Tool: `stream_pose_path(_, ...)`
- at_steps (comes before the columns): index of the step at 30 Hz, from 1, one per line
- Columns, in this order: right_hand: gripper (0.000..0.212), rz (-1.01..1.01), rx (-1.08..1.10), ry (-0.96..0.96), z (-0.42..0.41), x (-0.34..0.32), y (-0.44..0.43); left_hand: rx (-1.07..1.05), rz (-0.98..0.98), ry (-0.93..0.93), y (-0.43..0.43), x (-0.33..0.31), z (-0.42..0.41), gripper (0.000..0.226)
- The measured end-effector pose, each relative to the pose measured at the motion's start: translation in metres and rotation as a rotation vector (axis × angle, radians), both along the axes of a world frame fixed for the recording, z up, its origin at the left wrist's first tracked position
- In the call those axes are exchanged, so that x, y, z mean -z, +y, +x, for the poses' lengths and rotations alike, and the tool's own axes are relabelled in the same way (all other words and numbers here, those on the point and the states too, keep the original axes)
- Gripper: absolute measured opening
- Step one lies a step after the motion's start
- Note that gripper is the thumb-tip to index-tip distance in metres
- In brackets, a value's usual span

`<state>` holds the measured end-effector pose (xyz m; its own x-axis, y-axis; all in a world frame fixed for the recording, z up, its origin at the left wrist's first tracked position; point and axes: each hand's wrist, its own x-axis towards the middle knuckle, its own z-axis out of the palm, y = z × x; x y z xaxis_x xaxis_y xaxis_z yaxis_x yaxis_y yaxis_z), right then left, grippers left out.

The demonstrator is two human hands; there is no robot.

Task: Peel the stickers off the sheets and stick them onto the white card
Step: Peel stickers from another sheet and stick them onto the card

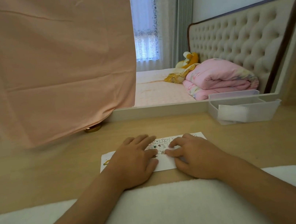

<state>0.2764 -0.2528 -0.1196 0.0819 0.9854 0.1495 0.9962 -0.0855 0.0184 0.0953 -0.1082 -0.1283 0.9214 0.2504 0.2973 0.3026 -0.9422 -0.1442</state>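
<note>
Keep the left hand (133, 163) as seen: spread flat, fingers nearly straight, gripping nothing, only pressing down across the white card (165, 164) with its tips reaching the sticker sheet (174, 139). Work with the right hand (194, 156), curled with thumb and fingertips down on the near edge of that sheet; cannot tell whether its grip already has a sticker corner pinched. Find both papers flat on the wooden worktop (55, 164), the sheet at the far right of the card and meeting it under the hands, with one sticker (106, 163) already near the card's left end. Probably best to lift one corner with a nail, peel low and slowly so the backing stays pinned, then carry the sticker left to bare card and smooth it from one edge. Leave the clear plastic tray (270, 111), far right, alone.
</note>
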Motion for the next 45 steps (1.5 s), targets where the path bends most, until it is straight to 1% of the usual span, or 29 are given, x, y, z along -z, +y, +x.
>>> stream_pose_path(2,0.042,0.008,0.009,0.028,-0.001,0.001,0.004,0.021,-0.02,-0.033,-0.005,-0.001,0.005,0.053)
stream_pose_path(3,0.042,0.006,0.016,0.037,-0.002,0.001,0.005,0.028,-0.06,-0.031,-0.008,-0.001,0.007,0.056)
stream_pose_path(6,0.044,-0.002,0.027,0.036,-0.005,0.003,0.01,-0.01,-0.285,0.083,-0.008,0.003,0.012,0.06)
stream_pose_path(9,0.044,-0.003,0.041,0.001,-0.005,0.004,0.012,-0.056,-0.399,0.133,-0.007,0.005,0.012,0.061)
stream_pose_path(12,0.043,-0.011,0.079,-0.066,-0.005,0.005,0.009,-0.062,-0.423,0.172,-0.007,0.005,0.011,0.061)
stream_pose_path(16,0.058,0.02,0.134,-0.093,-0.005,0.004,0.005,-0.061,-0.41,0.216,-0.008,0.005,0.01,0.063)
stream_pose_path(18,0.057,0.01,0.122,-0.02,-0.004,0.005,0.006,-0.065,-0.4,0.214,-0.007,0.005,0.011,0.065)
stream_pose_path(20,0.058,-0.051,0.071,0.092,-0.005,0.005,0.007,-0.065,-0.386,0.207,-0.008,0.006,0.012,0.067)
stream_pose_path(23,0.062,-0.139,0.033,0.124,-0.008,0.005,0.011,-0.073,-0.409,0.184,-0.007,0.006,0.011,0.069)
stream_pose_path(27,0.059,-0.156,0.077,0.067,-0.009,0.001,0.009,-0.075,-0.423,0.16,-0.005,0.006,0.011,0.066)
stream_pose_path(31,0.052,-0.111,0.126,-0.028,-0.006,-0.004,0.003,-0.088,-0.422,0.15,-0.001,0.008,0.013,0.064)
stream_pose_path(32,0.053,-0.096,0.114,-0.018,-0.006,-0.004,0.004,-0.088,-0.414,0.147,0.0,0.009,0.013,0.064)
stream_pose_path(35,0.058,-0.098,0.037,0.098,-0.01,0.001,0.01,-0.067,-0.413,0.132,0.001,0.011,0.014,0.064)
stream_pose_path(37,0.058,-0.099,0.015,0.138,-0.01,0.005,0.015,-0.053,-0.436,0.112,0.0,0.01,0.014,0.064)
stream_pose_path(41,0.053,-0.082,0.026,0.138,-0.007,0.008,0.018,-0.084,-0.557,0.026,0.003,0.006,0.012,0.054)
stream_pose_path(45,0.05,-0.065,0.023,0.15,-0.008,0.007,0.018,-0.084,-0.57,-0.035,0.005,0.001,0.008,0.037)
